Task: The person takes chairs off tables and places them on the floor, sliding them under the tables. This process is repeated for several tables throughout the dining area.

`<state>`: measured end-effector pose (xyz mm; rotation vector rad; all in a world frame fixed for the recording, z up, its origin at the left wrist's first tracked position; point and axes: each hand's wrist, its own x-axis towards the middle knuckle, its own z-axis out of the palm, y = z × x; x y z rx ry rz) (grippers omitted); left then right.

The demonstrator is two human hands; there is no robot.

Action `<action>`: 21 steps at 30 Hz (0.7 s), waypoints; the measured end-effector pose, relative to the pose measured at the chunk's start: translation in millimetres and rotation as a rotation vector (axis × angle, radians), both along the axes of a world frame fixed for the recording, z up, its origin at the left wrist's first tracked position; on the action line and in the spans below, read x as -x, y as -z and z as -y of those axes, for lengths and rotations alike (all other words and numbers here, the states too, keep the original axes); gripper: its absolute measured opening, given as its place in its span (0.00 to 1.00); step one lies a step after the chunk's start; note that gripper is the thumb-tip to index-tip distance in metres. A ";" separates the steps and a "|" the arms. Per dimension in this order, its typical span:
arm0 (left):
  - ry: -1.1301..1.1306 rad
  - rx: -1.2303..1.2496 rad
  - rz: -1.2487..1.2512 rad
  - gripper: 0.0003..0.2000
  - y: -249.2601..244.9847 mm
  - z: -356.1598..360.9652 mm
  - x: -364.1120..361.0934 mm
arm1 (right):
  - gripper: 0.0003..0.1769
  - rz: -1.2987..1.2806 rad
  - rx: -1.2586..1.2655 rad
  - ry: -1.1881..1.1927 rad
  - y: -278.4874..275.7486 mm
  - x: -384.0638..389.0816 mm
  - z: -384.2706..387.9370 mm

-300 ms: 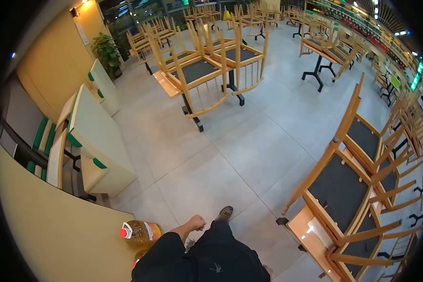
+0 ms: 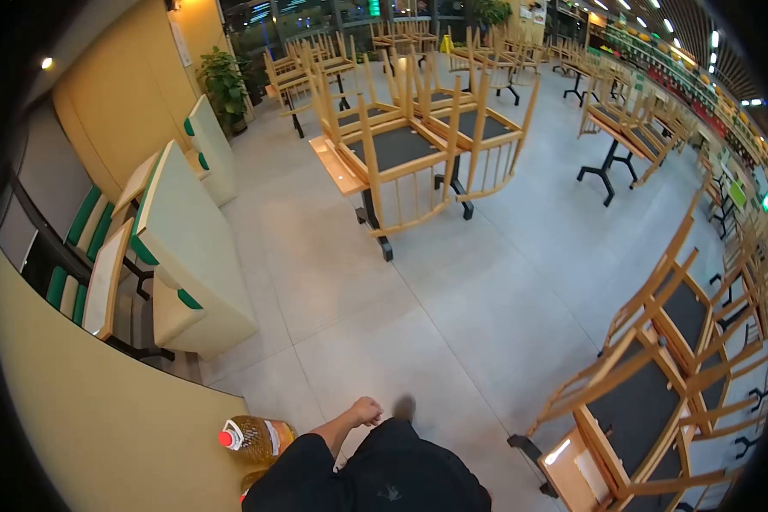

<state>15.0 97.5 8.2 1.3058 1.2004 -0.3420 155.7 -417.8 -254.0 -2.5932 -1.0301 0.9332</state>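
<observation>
My left hand (image 2: 367, 411) hangs low in front of my dark trousers (image 2: 401, 465), its fingers curled in with nothing visible in them. Beyond it, a blurred shoe (image 2: 404, 407) shows on the tiled floor. To the left of my sleeve is a large clear bottle of yellow oil (image 2: 254, 438) with a red cap and an orange label, beside the cream wall; my left hand is apart from it. Part of a second bottle (image 2: 249, 480) shows below, mostly hidden by the dark sleeve. My right hand is out of the picture.
Wooden chairs (image 2: 410, 149) rest upside down on a table ahead, and more upturned chairs (image 2: 636, 401) stand close on the right. Cream booth seats (image 2: 192, 264) with green trim line the left, behind the low wall (image 2: 119, 410). A leafy plant (image 2: 224, 90) is farther back.
The view has shifted, so the tables and chairs appear farther right and lower. A sliver of my right hand at the bottom edge has gone out of sight. My left hand stays curled.
</observation>
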 end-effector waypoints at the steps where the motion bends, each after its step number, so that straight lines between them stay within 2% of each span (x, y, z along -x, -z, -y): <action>1: -0.035 -0.028 0.027 0.08 -3.6 -19.0 -0.9 | 0.09 -0.007 -0.031 0.019 -29.7 -5.1 -19.1; 3: -0.122 -0.060 0.076 0.07 -0.2 -53.5 3.4 | 0.09 -0.022 -0.087 0.060 -86.7 -20.3 -69.7; 5: -0.176 -0.079 0.056 0.07 0.2 -86.0 7.8 | 0.10 -0.036 -0.148 0.114 -110.1 -44.3 -126.2; 7: -0.195 -0.084 0.008 0.07 0.0 -108.4 19.2 | 0.06 0.145 -0.266 -0.037 -126.1 -64.4 -163.6; 8: -0.245 -0.075 0.012 0.07 -0.6 -117.1 24.1 | 0.05 -0.358 -0.336 0.602 -126.6 -78.1 -192.0; 9: -0.296 -0.064 0.017 0.07 -0.2 -124.7 28.2 | 0.10 -0.861 -0.380 1.243 -122.1 -91.0 -222.0; 10: -0.274 -0.052 0.003 0.07 0.2 -129.0 33.4 | 0.07 -0.939 -0.421 1.251 -44.7 -102.2 -216.7; 11: -0.357 -0.041 0.033 0.06 4.2 -128.7 40.7 | 0.06 -0.791 -0.539 1.390 -96.7 -99.9 -253.4; 12: -0.445 -0.033 0.064 0.05 10.5 -126.7 47.4 | 0.04 -0.743 -0.469 1.309 -140.3 -108.1 -283.7; 13: -0.473 -0.014 0.064 0.05 14.5 -122.8 53.7 | 0.08 -0.702 -0.402 1.223 -162.7 -115.2 -306.5; 17: -0.573 0.062 -0.001 0.04 26.7 -92.4 80.8 | 0.03 -0.697 -0.270 1.204 -173.2 -141.8 -362.8; 19: -0.621 0.118 -0.058 0.04 42.3 -79.4 94.1 | 0.04 -0.593 -0.080 0.961 -176.0 -156.0 -386.4; 20: -0.673 0.165 -0.063 0.05 58.5 -74.1 103.5 | 0.04 -0.595 -0.080 0.962 -167.1 -165.8 -398.3; 21: -0.434 -0.013 0.034 0.05 63.2 -69.4 112.1 | 0.05 -0.592 -0.113 0.897 -143.3 -175.6 -408.6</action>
